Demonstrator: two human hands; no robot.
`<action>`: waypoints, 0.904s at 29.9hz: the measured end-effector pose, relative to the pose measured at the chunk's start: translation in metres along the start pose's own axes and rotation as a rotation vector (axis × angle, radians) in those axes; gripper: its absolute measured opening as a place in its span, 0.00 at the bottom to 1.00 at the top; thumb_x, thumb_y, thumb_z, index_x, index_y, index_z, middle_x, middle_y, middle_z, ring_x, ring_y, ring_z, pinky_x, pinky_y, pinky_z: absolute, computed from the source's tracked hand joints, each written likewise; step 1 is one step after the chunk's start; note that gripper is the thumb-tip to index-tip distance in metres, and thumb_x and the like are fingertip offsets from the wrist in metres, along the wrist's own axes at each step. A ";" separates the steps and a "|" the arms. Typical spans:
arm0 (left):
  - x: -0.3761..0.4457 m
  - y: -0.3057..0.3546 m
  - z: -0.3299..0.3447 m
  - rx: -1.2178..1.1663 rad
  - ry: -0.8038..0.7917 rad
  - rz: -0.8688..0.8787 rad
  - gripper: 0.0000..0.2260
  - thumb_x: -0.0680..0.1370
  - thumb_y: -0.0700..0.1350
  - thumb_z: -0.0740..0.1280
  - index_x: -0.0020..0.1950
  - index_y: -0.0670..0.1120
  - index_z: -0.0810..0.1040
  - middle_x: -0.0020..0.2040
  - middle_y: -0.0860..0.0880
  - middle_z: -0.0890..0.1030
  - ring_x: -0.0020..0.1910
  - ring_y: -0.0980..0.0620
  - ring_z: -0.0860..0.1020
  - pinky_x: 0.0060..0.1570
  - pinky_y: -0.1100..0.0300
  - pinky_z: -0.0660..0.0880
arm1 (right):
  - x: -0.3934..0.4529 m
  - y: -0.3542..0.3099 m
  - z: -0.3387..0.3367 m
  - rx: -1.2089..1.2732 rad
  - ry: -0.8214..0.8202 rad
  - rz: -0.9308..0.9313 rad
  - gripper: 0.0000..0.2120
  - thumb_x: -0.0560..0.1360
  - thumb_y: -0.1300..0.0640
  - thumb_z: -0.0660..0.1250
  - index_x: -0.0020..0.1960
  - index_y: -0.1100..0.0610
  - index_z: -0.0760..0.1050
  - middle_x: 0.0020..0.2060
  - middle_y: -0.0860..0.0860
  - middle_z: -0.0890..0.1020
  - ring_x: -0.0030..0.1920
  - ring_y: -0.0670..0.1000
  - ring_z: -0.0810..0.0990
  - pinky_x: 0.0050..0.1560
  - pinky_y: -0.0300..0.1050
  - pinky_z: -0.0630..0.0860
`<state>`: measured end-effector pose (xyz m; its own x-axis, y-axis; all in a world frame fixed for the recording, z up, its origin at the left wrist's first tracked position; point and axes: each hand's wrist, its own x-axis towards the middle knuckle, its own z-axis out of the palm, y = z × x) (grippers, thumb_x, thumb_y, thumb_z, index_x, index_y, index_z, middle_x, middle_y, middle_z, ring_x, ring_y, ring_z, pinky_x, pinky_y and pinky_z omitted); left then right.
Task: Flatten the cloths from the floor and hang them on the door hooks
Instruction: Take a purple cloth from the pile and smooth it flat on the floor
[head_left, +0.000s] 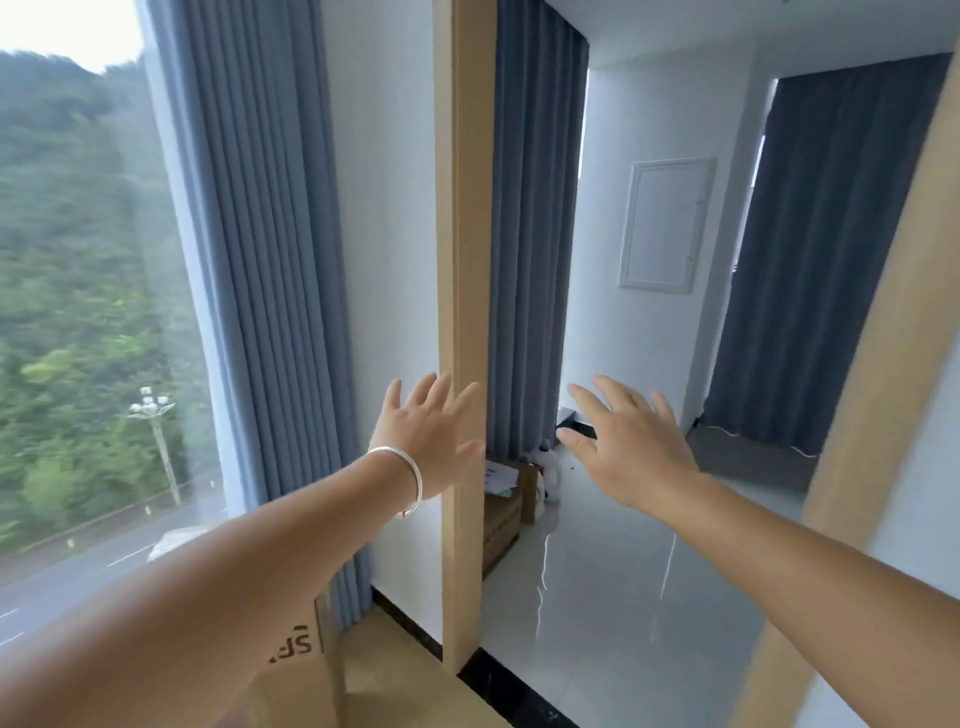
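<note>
- The person's left hand (431, 441), with a silver bangle (408, 480) on its wrist, is stretched forward with fingers spread and holds nothing.
- The right hand (631, 447) is likewise extended, fingers straight and relaxed, grasping nothing.
- Both hands hover in front of a light wooden door frame post (465, 312) that opens onto a room with a glossy grey tiled floor (623, 597).
- No cloths are visible anywhere in view, neither on the floor nor in the hands, and no door hooks can be made out.
- Blue-grey pleated curtains (260, 260) hang beside a large window (78, 312); a brown cardboard box (501, 512) sits just past the frame.
- Judging from this, nothing shows as flattened or hung; finding the cloths, smoothing them and hooking them all appear to remain.
</note>
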<state>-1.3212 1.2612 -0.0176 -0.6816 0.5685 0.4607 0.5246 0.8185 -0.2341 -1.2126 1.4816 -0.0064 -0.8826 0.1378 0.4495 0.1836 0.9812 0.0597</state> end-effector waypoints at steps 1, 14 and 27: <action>0.003 -0.014 0.007 0.024 -0.028 -0.053 0.31 0.78 0.66 0.48 0.77 0.56 0.45 0.78 0.47 0.53 0.77 0.45 0.50 0.74 0.40 0.47 | 0.022 -0.005 0.011 0.023 0.003 -0.054 0.29 0.79 0.36 0.47 0.77 0.46 0.54 0.76 0.52 0.58 0.75 0.53 0.57 0.74 0.61 0.50; -0.076 -0.174 0.045 0.295 -0.298 -0.634 0.32 0.78 0.67 0.49 0.78 0.56 0.45 0.78 0.47 0.53 0.77 0.46 0.50 0.73 0.41 0.47 | 0.167 -0.189 0.114 0.402 -0.062 -0.678 0.29 0.79 0.36 0.48 0.77 0.46 0.54 0.76 0.51 0.58 0.75 0.52 0.57 0.74 0.60 0.49; -0.212 -0.322 0.097 0.334 -0.460 -0.926 0.31 0.78 0.65 0.49 0.78 0.56 0.46 0.79 0.47 0.52 0.77 0.48 0.49 0.74 0.42 0.48 | 0.178 -0.418 0.177 0.492 -0.204 -1.011 0.27 0.79 0.38 0.52 0.76 0.44 0.55 0.76 0.49 0.59 0.74 0.51 0.59 0.75 0.59 0.47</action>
<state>-1.3952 0.8849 -0.1227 -0.9037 -0.3614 0.2294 -0.4090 0.8871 -0.2137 -1.5236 1.1196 -0.1093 -0.5918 -0.7701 0.2383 -0.8008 0.5954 -0.0643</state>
